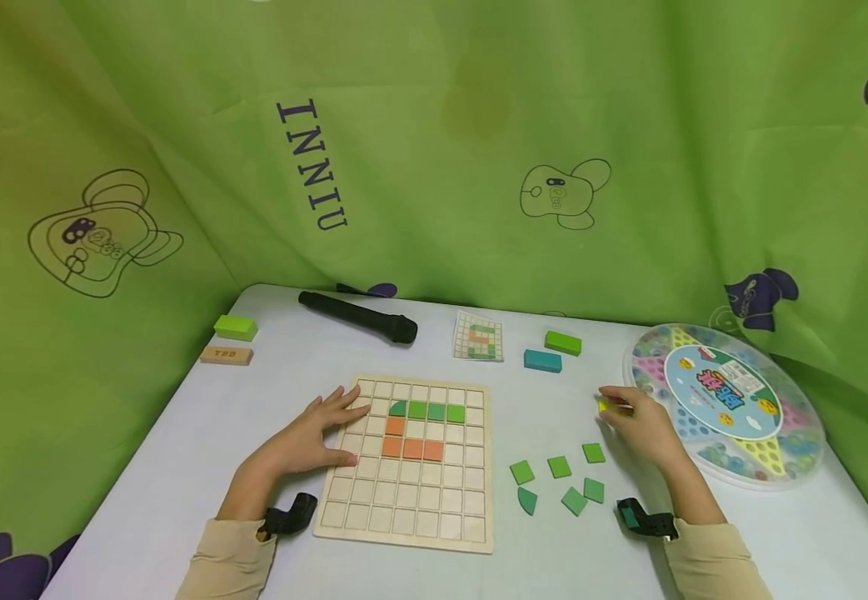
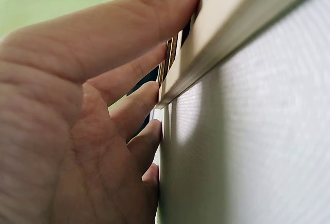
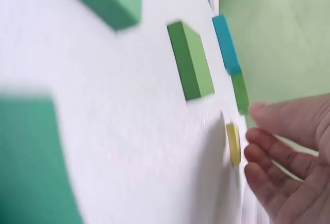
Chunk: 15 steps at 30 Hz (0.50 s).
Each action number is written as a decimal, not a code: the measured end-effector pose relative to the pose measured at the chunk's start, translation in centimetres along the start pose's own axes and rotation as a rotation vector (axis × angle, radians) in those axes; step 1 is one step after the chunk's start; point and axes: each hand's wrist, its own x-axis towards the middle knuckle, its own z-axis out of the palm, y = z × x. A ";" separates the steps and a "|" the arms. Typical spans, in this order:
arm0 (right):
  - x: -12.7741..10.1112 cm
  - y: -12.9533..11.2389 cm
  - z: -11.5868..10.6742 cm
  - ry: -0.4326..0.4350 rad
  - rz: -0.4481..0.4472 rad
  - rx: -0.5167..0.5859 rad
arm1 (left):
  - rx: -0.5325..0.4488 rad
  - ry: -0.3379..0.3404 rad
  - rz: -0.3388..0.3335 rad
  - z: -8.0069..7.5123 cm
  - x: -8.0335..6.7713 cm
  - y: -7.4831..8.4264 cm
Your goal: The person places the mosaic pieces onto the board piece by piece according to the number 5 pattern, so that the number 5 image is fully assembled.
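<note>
My left hand [image 1: 305, 437] rests on the left edge of a wooden grid board [image 1: 404, 522], fingers spread, thumb and fingertips on its rim. Set in the grid are a green quarter-round tile [image 1: 399, 409], green square tiles [image 1: 436, 412] and several orange tiles [image 1: 413, 449]. At the right, my right hand [image 1: 646, 423] hovers by a yellow tile [image 3: 233, 144]. In the right wrist view a small gap shows between the fingertips and that tile, which lies on the table. Between board and right hand lie loose green squares [image 1: 559, 467] and a quarter-round piece [image 1: 527, 501].
Behind the board are a pattern card [image 1: 478, 337], a black microphone [image 1: 359, 317], a blue block [image 1: 542, 361] and a green block [image 1: 563, 342]. A round game case [image 1: 651, 354] stands right of the right hand. Two blocks [image 1: 235, 327] sit at the far left.
</note>
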 end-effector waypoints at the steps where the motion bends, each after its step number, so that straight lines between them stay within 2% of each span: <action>1: 0.0 0.2 -0.1 -0.009 0.004 -0.007 | -0.001 0.001 -0.002 0.0 0.0 0.0; 9: 0.2 0.4 0.0 -0.034 -0.005 -0.080 | -0.011 0.001 -0.005 0.1 -0.1 0.0; 15: 0.4 0.3 -0.1 -0.029 -0.018 -0.052 | -0.013 -0.004 -0.010 0.0 0.0 0.1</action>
